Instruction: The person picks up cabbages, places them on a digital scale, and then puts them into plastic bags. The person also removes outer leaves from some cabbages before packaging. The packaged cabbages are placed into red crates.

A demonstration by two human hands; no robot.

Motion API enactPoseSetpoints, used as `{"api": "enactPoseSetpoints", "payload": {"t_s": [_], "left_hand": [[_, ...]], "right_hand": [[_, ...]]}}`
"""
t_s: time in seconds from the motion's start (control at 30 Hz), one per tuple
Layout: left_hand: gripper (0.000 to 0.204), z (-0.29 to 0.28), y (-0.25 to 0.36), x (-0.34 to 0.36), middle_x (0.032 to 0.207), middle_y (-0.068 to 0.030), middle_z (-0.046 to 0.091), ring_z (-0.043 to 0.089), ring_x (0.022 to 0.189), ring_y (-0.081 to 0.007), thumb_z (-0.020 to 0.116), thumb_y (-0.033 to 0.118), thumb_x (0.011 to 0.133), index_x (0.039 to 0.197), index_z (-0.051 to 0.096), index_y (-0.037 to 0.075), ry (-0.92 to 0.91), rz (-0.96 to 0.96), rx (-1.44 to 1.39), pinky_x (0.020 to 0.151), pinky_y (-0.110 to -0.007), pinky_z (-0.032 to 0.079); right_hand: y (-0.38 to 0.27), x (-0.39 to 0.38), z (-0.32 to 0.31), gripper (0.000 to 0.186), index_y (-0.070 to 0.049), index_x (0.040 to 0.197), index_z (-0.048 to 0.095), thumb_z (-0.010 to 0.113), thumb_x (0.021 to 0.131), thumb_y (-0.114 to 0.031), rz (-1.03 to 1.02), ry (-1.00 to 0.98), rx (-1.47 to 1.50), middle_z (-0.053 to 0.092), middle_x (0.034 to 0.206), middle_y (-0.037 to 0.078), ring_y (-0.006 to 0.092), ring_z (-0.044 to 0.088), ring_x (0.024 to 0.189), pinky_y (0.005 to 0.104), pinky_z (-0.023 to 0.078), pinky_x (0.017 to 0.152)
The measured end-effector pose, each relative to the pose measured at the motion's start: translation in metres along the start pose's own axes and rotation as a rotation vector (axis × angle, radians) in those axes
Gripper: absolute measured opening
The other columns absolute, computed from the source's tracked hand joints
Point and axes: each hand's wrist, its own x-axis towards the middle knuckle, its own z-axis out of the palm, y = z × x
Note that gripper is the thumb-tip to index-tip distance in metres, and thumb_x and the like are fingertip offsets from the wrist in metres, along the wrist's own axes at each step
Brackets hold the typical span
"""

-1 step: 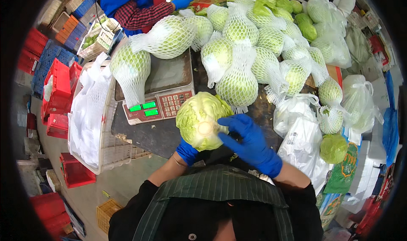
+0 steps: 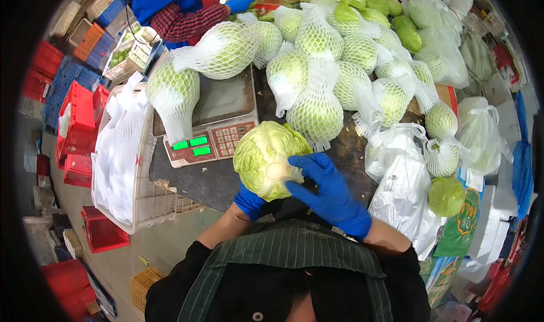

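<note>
A bare green cabbage (image 2: 258, 152) rests stem end up in my left hand (image 2: 249, 202), gloved in blue and mostly hidden beneath it. My right hand (image 2: 334, 194), also blue-gloved, is at the cabbage's right side. Its fingers are apart, with the tips against the cabbage beside the pale cut stem (image 2: 276, 171). Just beyond is a scale (image 2: 211, 141) with green lit displays and a keypad. One netted cabbage (image 2: 218, 50) lies over its plate, and another netted cabbage (image 2: 175, 90) sits at its left edge.
Several cabbages in white foam nets (image 2: 314, 115) crowd the dark table (image 2: 198, 183). White plastic bags (image 2: 399, 186) and a loose cabbage (image 2: 446, 197) are at right. A crate (image 2: 136, 192) of white netting stands left. Across the table, a co-worker's blue-gloved hand (image 2: 241, 3) touches a cabbage.
My right hand has shifted slightly left, bringing its fingertips closer to the stem. The cabbage and my left hand have barely moved.
</note>
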Motion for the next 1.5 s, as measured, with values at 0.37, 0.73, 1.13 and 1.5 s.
{"api": "enactPoseSetpoints", "payload": {"t_s": [0.37, 0.73, 1.13, 1.5], "left_hand": [[0.079, -0.029, -0.035, -0.018, 0.144, -0.0114, 0.039, 0.040, 0.129, -0.0308, 0.032, 0.070, 0.087, 0.142, 0.037, 0.013, -0.002, -0.159, -0.972, 0.108, -0.046, 0.033], [0.067, -0.011, -0.047, -0.049, 0.138, -0.0120, 0.042, 0.044, 0.124, -0.0266, 0.053, 0.050, 0.087, 0.139, 0.037, 0.010, 0.059, -0.130, -0.633, 0.105, -0.043, 0.037], [0.056, 0.013, -0.026, -0.043, 0.135, -0.0106, 0.045, 0.047, 0.122, -0.0227, 0.060, 0.016, 0.087, 0.137, 0.036, 0.008, 0.062, -0.335, -1.000, 0.104, -0.039, 0.040], [0.052, 0.044, -0.023, -0.030, 0.136, -0.0117, 0.045, 0.050, 0.119, -0.0236, 0.053, 0.011, 0.094, 0.141, 0.032, 0.007, -0.199, -0.510, -0.811, 0.098, -0.042, 0.045]], "right_hand": [[0.012, -0.026, 0.007, 0.031, -0.004, 0.096, 0.061, 0.079, 0.072, -0.009, 0.217, 0.115, 0.330, 0.055, 0.089, 0.003, 0.0101, 0.052, 0.077, 0.0251, 0.046, 0.068], [0.022, -0.047, -0.002, 0.018, -0.001, 0.091, 0.061, 0.072, 0.079, -0.008, 0.417, 0.125, 0.599, 0.061, 0.082, 0.003, 0.0115, 0.059, 0.074, 0.0267, 0.049, 0.070], [0.034, -0.064, 0.005, 0.020, -0.002, 0.099, 0.062, 0.070, 0.082, -0.011, 0.393, 0.114, 0.224, 0.062, 0.094, 0.005, 0.0109, 0.057, 0.081, 0.0271, 0.048, 0.073], [0.059, -0.068, -0.045, 0.033, -0.005, 0.123, 0.050, 0.058, 0.092, -0.014, 0.578, 0.368, 0.275, 0.054, 0.101, 0.003, 0.0116, 0.051, 0.093, 0.0263, 0.043, 0.085]]}}
